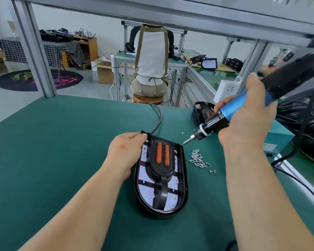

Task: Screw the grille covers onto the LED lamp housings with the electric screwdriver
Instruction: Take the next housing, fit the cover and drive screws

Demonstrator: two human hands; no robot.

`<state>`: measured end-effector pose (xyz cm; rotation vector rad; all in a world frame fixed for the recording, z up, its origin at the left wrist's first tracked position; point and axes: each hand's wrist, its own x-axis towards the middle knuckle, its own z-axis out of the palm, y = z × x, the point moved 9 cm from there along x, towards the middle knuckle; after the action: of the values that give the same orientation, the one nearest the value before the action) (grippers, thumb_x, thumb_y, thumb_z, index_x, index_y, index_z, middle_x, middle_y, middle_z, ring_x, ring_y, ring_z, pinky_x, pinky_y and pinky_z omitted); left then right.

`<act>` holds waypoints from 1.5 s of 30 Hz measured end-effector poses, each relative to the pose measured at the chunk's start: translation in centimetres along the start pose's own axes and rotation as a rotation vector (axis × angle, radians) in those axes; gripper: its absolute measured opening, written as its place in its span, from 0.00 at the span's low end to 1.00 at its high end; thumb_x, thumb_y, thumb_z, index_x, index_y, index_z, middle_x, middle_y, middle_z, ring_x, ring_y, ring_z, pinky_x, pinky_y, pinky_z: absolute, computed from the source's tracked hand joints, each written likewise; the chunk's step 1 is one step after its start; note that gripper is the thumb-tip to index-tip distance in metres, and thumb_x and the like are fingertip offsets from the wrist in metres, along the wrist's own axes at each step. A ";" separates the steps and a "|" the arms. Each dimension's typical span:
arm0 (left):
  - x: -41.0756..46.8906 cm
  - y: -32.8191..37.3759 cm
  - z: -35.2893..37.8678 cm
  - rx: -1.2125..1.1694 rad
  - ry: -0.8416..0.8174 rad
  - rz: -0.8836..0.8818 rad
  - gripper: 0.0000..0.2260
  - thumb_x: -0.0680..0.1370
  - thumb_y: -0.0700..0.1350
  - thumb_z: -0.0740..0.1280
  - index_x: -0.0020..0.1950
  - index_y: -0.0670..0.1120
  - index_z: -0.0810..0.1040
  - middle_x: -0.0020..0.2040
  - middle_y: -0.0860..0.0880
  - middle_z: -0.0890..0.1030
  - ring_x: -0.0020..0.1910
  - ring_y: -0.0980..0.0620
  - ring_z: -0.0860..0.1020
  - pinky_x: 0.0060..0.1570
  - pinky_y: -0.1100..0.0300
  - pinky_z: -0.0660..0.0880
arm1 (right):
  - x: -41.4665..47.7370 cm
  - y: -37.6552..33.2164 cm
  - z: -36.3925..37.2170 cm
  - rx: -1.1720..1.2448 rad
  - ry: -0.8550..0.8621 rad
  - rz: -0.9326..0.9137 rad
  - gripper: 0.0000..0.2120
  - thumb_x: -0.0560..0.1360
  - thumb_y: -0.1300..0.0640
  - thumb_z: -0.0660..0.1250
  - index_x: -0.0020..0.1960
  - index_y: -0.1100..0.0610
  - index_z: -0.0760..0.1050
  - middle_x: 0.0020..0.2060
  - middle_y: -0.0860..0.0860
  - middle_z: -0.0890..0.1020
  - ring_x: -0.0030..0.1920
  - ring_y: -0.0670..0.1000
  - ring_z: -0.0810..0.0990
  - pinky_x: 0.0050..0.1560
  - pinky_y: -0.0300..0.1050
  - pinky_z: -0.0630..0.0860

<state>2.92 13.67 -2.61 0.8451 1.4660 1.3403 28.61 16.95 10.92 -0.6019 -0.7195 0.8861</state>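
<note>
A black LED lamp housing (184, 180) lies on the green mat in front of me, its white LED board with red dots showing. On it sits a black grille cover (162, 169) with two orange bars. My left hand (124, 151) grips the housing's far left corner. My right hand (243, 120) holds the blue and black electric screwdriver (223, 116) tilted down to the left. Its bit tip (185, 141) is at the housing's far right corner.
A pile of small silver screws (198, 159) lies just right of the housing. Another black lamp part (203, 111) and a teal box (277, 134) stand at the right, with black cables (301, 124) beyond. A person (150, 57) sits at the bench ahead.
</note>
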 end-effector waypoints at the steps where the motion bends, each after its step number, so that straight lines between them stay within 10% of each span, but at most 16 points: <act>1: 0.0 -0.1 0.0 -0.004 -0.002 -0.001 0.15 0.70 0.51 0.67 0.42 0.38 0.81 0.39 0.39 0.82 0.38 0.45 0.77 0.46 0.45 0.78 | 0.3 -0.1 -0.5 -0.016 0.025 -0.028 0.16 0.70 0.52 0.72 0.52 0.57 0.70 0.32 0.53 0.70 0.26 0.51 0.72 0.31 0.44 0.74; 12: 0.2 -1.0 0.8 0.026 -0.136 -0.103 0.11 0.77 0.40 0.68 0.37 0.44 0.85 0.37 0.41 0.85 0.31 0.46 0.83 0.32 0.54 0.82 | 2.3 1.8 -4.4 -0.071 0.168 0.094 0.10 0.76 0.54 0.71 0.47 0.55 0.70 0.33 0.51 0.72 0.25 0.49 0.72 0.31 0.43 0.74; 17: -0.4 -1.4 1.1 0.043 -0.174 -0.208 0.14 0.78 0.43 0.68 0.59 0.35 0.80 0.53 0.35 0.84 0.45 0.40 0.82 0.54 0.41 0.79 | 3.0 4.0 -6.2 -0.251 0.114 0.440 0.16 0.73 0.45 0.74 0.45 0.55 0.72 0.30 0.53 0.73 0.20 0.50 0.74 0.30 0.43 0.76; 24: -0.5 -1.4 0.8 0.075 -0.164 -0.213 0.16 0.79 0.48 0.68 0.60 0.38 0.82 0.53 0.38 0.85 0.58 0.35 0.81 0.64 0.37 0.74 | 2.1 5.8 -5.8 -0.496 -0.134 0.644 0.19 0.73 0.41 0.73 0.46 0.56 0.74 0.20 0.52 0.76 0.21 0.52 0.77 0.30 0.48 0.81; 34: -0.9 -1.5 1.0 0.047 -0.192 -0.231 0.19 0.78 0.49 0.68 0.61 0.36 0.80 0.55 0.37 0.84 0.60 0.33 0.80 0.65 0.35 0.72 | 1.7 7.9 -8.9 -0.927 -0.220 0.698 0.20 0.75 0.40 0.70 0.54 0.54 0.71 0.51 0.56 0.73 0.26 0.57 0.82 0.27 0.48 0.79; 37: -0.8 -1.7 1.0 0.046 -0.187 -0.239 0.15 0.78 0.48 0.68 0.54 0.37 0.84 0.51 0.38 0.85 0.53 0.36 0.83 0.63 0.37 0.75 | 1.9 8.5 -9.5 -1.049 -0.216 0.662 0.29 0.76 0.41 0.69 0.68 0.59 0.66 0.56 0.55 0.73 0.41 0.60 0.85 0.40 0.54 0.82; 39: -0.7 -1.7 0.9 0.043 -0.182 -0.243 0.12 0.78 0.47 0.69 0.48 0.39 0.86 0.49 0.38 0.86 0.47 0.39 0.83 0.61 0.38 0.77 | 2.2 8.2 -9.9 -1.253 -0.223 0.572 0.32 0.77 0.41 0.67 0.71 0.62 0.66 0.53 0.55 0.73 0.50 0.58 0.80 0.53 0.54 0.76; 45: -0.8 -1.7 1.0 0.043 -0.185 -0.241 0.11 0.78 0.47 0.69 0.45 0.41 0.86 0.48 0.38 0.86 0.45 0.41 0.83 0.61 0.40 0.77 | 2.7 7.9 -9.8 -1.520 -0.242 0.413 0.23 0.77 0.46 0.66 0.56 0.67 0.70 0.44 0.55 0.76 0.40 0.52 0.75 0.39 0.49 0.67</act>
<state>4.24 12.98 -4.13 0.7707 1.4057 1.0274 33.59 21.55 0.03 -2.0604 -1.4962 0.6473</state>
